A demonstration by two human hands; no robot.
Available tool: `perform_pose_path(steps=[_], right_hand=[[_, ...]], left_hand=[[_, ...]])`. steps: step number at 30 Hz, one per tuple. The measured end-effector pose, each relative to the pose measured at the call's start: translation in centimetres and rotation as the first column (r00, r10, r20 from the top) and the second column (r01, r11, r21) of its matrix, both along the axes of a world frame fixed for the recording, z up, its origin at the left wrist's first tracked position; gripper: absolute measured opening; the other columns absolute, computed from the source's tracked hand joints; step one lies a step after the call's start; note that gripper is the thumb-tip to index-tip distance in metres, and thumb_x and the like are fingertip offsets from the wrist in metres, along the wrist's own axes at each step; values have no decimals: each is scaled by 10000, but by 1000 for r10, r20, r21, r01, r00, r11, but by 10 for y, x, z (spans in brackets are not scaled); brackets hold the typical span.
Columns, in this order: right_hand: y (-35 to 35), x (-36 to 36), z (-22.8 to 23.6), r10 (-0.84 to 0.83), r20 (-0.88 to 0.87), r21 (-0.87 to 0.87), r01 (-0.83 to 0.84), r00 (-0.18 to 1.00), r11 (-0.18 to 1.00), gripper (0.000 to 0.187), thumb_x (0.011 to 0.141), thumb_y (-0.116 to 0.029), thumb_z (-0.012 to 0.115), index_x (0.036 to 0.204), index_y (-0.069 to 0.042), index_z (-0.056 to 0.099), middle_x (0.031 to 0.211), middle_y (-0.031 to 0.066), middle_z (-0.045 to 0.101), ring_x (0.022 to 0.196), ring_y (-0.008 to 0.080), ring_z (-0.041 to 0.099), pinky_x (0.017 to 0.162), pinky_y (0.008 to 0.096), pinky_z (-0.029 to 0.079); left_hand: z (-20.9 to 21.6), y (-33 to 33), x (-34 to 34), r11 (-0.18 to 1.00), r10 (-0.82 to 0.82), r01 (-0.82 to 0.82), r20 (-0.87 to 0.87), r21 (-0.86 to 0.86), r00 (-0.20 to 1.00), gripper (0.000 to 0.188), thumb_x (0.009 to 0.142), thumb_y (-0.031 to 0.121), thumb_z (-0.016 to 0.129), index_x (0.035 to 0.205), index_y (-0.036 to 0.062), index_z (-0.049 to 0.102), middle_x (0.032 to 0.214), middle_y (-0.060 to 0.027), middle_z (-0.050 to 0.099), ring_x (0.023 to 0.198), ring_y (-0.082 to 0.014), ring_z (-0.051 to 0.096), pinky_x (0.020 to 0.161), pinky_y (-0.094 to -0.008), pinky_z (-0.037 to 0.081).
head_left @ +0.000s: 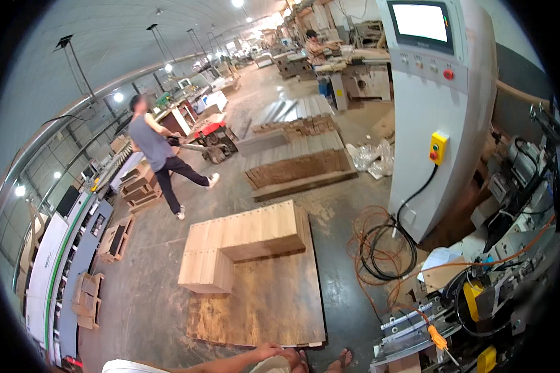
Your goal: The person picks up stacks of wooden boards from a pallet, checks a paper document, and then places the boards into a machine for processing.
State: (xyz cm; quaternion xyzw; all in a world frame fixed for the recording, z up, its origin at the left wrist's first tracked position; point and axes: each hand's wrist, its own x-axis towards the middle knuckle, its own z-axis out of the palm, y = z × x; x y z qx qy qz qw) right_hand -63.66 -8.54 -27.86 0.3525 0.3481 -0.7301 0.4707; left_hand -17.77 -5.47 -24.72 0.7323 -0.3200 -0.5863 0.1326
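Note:
My left forearm crosses the lower edge from the left, below a white sleeve. At its end, my left hand lies beside my knee and pale shorts, apparently resting there; its fingers are too small and blurred to read. I cannot make out my right hand. Just ahead is a brown wooden board low on the floor. On its far and left part stands an L-shaped stack of light wooden blocks, some way from my hand. My sandalled feet show at the board's near edge.
A grey control cabinet stands right, with coiled cables beside it and machinery nearer. Stacked boards lie beyond. Left, a person walks by a red pallet jack; a long machine lines that side. Another person works far off.

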Motion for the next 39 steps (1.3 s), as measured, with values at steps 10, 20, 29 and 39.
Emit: perform_pose_path(steps=[10, 20, 29, 39], right_hand=[[-67, 1, -19, 160, -92, 110, -150, 983, 983, 915, 772, -552, 616, 1455, -26, 309, 1451, 191, 407, 1336, 423, 367, 1148, 547, 191], [-79, 13, -5, 154, -146, 76, -144, 977, 987, 853, 736, -459, 648, 1413, -21, 370, 1406, 206, 444, 1309, 413, 400, 1121, 555, 241], [-74, 26, 57, 168, -278, -18, -180, 946, 984, 801, 704, -376, 676, 1375, -16, 426, 1365, 220, 477, 1284, 405, 431, 1096, 561, 286], [6, 34, 128, -107, -506, -328, -76, 856, 942, 751, 669, -283, 707, 1334, -11, 487, 1320, 235, 513, 1256, 396, 464, 1069, 569, 336]], left_hand=[[-51, 99, 0, 987, 20, -33, 82, 160, 996, 317, 907, 348, 620, 1062, 75, 664, 896, -20, 641, 843, -134, 576, 775, -295, 473], [4, 108, 24, 975, -95, 86, 33, 204, 995, 355, 918, 378, 589, 1047, 56, 665, 908, -41, 651, 840, -149, 579, 773, -319, 470], [27, 105, -17, 998, -33, 27, 114, 52, 993, 404, 888, 444, 607, 1009, 68, 688, 919, -70, 681, 857, -187, 621, 772, -327, 488], [-15, 145, 30, 949, 108, -74, 97, -307, 989, 318, 866, 370, 640, 898, 61, 704, 867, -117, 686, 820, -231, 619, 805, -367, 479]])
